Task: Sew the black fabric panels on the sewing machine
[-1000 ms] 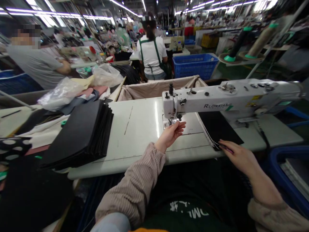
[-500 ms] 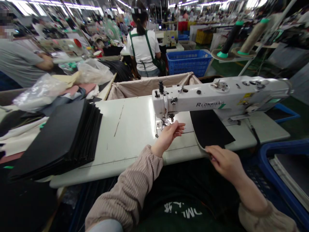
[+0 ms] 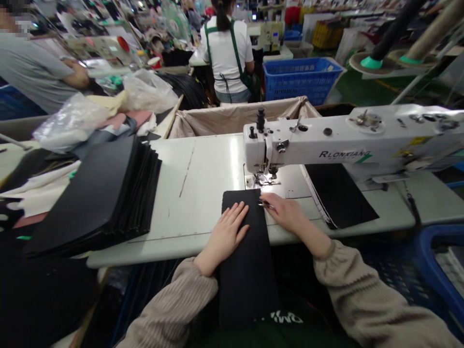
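Observation:
A long black panel (image 3: 246, 270) runs from just in front of the sewing machine's needle area down over the table's front edge. My left hand (image 3: 226, 237) lies on it, fingers spread flat. At the panel's upper right corner, my right hand (image 3: 284, 212) is closed on a small metal tool (image 3: 266, 205), perhaps snips or tweezers. The white sewing machine (image 3: 308, 145) stands behind both hands. Under its arm, to the right, other black panels (image 3: 339, 195) lie with pale edges showing.
A tall stack of black panels (image 3: 97, 188) sits on the table (image 3: 195, 169) at left. Fabric scraps and plastic bags lie beyond it. A blue basket (image 3: 300, 79) is behind, another blue bin (image 3: 431, 256) at lower right. Two people are further back.
A black panel now lies under my left hand, which has moved down and left from the needle. My right hand has let go of the panel at right and moved left. The view has shifted.

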Action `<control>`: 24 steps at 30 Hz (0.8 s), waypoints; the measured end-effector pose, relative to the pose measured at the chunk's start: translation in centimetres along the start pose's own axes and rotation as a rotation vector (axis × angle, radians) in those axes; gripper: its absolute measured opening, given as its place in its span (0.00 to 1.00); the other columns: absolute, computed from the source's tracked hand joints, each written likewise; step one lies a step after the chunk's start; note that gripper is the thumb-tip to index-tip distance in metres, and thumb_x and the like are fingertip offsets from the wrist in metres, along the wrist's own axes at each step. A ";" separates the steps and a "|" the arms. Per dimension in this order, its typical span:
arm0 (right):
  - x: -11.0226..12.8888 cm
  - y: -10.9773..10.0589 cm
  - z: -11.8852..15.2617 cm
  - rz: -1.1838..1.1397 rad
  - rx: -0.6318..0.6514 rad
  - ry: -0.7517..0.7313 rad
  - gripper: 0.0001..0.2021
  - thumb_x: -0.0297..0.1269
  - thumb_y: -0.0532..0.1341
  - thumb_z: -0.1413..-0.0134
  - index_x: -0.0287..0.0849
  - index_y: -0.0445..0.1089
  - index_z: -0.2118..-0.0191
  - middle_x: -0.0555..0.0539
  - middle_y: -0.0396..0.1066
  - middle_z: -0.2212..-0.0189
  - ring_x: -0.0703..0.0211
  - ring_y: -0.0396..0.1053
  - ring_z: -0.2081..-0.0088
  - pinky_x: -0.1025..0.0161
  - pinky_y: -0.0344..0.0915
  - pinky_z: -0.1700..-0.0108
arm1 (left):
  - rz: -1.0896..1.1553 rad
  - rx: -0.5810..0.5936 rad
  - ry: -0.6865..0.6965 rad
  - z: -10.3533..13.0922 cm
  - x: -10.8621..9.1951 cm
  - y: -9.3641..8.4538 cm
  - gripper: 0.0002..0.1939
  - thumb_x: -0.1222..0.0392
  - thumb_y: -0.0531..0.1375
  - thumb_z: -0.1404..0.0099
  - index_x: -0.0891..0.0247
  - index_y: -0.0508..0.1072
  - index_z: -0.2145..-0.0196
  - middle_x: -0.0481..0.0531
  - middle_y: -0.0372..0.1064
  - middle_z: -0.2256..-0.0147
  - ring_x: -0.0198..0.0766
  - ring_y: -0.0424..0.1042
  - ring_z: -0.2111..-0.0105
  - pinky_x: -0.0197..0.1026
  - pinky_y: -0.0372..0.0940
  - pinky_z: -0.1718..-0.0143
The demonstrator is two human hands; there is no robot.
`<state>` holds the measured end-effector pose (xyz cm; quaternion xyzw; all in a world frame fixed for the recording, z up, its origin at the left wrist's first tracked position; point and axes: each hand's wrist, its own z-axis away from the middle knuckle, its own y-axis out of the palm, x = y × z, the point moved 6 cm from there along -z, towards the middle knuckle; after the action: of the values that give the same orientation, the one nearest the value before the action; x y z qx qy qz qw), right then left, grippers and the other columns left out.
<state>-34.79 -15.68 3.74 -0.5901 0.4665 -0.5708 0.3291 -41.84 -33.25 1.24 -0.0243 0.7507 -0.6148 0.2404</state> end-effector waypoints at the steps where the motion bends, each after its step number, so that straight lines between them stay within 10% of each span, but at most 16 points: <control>1: 0.0 0.4 -1.3 0.056 0.003 -0.019 0.20 0.40 0.51 0.33 0.49 0.61 0.38 0.45 0.65 0.39 0.53 0.73 0.53 0.62 0.68 0.63 | -0.020 -0.001 -0.021 0.5 0.8 -0.7 0.29 0.53 0.50 0.26 0.54 0.48 0.31 0.55 0.46 0.31 0.48 0.49 0.32 0.56 0.49 0.34; 9: -1.3 1.7 -3.1 0.180 0.002 -0.066 0.20 0.39 0.53 0.35 0.52 0.64 0.39 0.52 0.65 0.39 0.53 0.75 0.56 0.60 0.68 0.64 | -0.051 -0.040 -0.041 -2.0 2.2 -2.5 0.28 0.45 0.57 0.31 0.54 0.62 0.37 0.60 0.64 0.48 0.53 0.63 0.45 0.58 0.60 0.43; 24: -2.3 1.9 -2.5 0.277 0.038 0.096 0.24 0.41 0.51 0.34 0.56 0.57 0.34 0.50 0.67 0.41 0.57 0.73 0.60 0.61 0.63 0.67 | 0.038 0.048 0.125 -8.3 2.1 0.1 0.31 0.48 0.54 0.29 0.61 0.54 0.34 0.56 0.48 0.32 0.44 0.46 0.31 0.52 0.43 0.31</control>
<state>-37.35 -13.81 1.47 -0.4860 0.5478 -0.5561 0.3931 -46.91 -26.36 1.55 0.0340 0.7496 -0.6284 0.2052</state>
